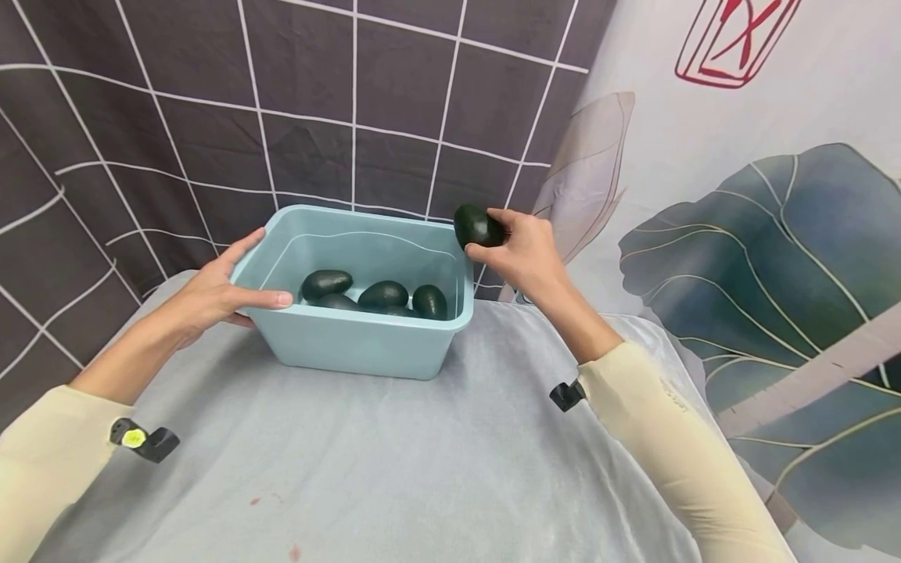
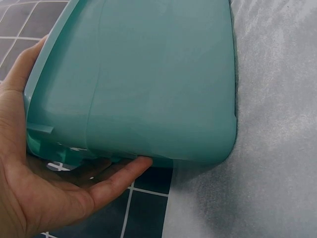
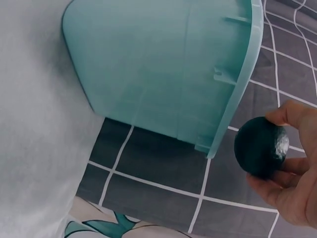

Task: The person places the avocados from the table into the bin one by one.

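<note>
My right hand [image 1: 524,249] pinches a dark green avocado [image 1: 475,227] between thumb and fingers, up at the right rim of a light blue plastic bin [image 1: 359,344]. In the right wrist view the held avocado [image 3: 258,148] is beside the bin's rim, thumb above it and fingers below. My left hand [image 1: 211,293] grips the bin at its left end, the thumb lying along the front rim. From the left wrist view, fingers [image 2: 121,178] of that hand reach along the bin's outer side. Inside the bin lie several avocados [image 1: 383,295], partly hidden by its front wall.
The bin stands on a table covered with a pale grey cloth [image 1: 352,469]. Behind it hangs a dark curtain [image 1: 394,86] with a white grid. A white cloth printed with large leaves [image 1: 760,258] hangs at the right.
</note>
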The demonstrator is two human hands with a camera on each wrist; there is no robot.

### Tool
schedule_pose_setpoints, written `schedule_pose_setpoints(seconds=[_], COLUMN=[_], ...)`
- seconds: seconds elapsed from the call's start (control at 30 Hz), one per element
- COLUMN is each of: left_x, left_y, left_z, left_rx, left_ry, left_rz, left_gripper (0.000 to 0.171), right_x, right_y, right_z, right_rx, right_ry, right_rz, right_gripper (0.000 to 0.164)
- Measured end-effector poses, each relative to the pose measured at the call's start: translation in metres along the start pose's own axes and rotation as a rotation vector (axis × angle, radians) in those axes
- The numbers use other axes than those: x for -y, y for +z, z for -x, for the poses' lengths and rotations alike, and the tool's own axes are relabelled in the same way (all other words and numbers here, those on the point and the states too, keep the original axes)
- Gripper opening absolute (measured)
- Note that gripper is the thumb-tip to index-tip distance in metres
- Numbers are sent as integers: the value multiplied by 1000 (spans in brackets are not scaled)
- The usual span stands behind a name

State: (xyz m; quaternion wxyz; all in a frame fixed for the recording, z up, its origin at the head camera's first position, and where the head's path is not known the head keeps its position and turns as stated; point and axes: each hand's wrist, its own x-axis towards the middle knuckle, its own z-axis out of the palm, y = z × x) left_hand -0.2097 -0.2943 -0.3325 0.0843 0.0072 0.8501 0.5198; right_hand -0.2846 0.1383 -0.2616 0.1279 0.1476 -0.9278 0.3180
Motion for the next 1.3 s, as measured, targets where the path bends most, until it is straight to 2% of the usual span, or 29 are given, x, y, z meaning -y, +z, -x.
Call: schedule_pose_setpoints(seconds=[0.37, 0.77, 1.03, 1.3], left_x=[-1, -1, -3, 2], left_y=[0, 1, 1, -2], left_z=[1, -1, -2, 0], left_rx=[-4, 6, 4, -2], left_ry=[2, 1, 8, -1], left_rz=[-4, -1, -17, -36], left_gripper=[126, 125, 126, 126], right_x=[10, 13, 5, -6], right_y=[13, 26, 28, 25], right_z=[-5, -7, -4, 2], right_rx=[55, 99, 91, 56], right_ry=[-42, -28, -44, -23], right_rz=[-31, -11, -23, -40], right_gripper=[72, 72, 70, 66])
